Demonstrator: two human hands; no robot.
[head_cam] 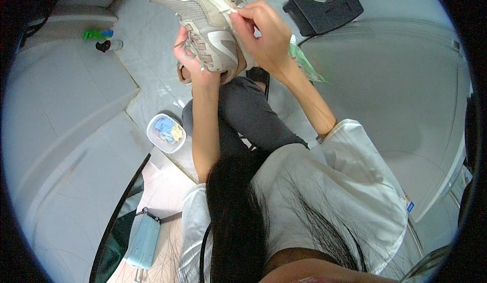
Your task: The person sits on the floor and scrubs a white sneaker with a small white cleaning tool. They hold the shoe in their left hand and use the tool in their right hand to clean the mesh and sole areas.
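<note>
A grey and beige lace-up sneaker (pixel 213 28) is held up at the top of the head view, its toe pointing to the upper left. My left hand (pixel 190 52) is partly inside the shoe's opening, with fingers showing by the laces. My right hand (pixel 262 31) pinches a small piece of white material (pixel 233 11) against the edge of the midsole. What the white piece is, I cannot tell for sure. Behind my right wrist lies a green and clear plastic packet (pixel 306 64), partly hidden.
A white tub (pixel 152 137) with blue and yellow pieces stands on the tiles left of my knees. A black plastic stool (pixel 327 12) is at the upper right. Two bottles (pixel 98 34) (pixel 114 45) lie at the left; a light blue case (pixel 145 241) is lower left.
</note>
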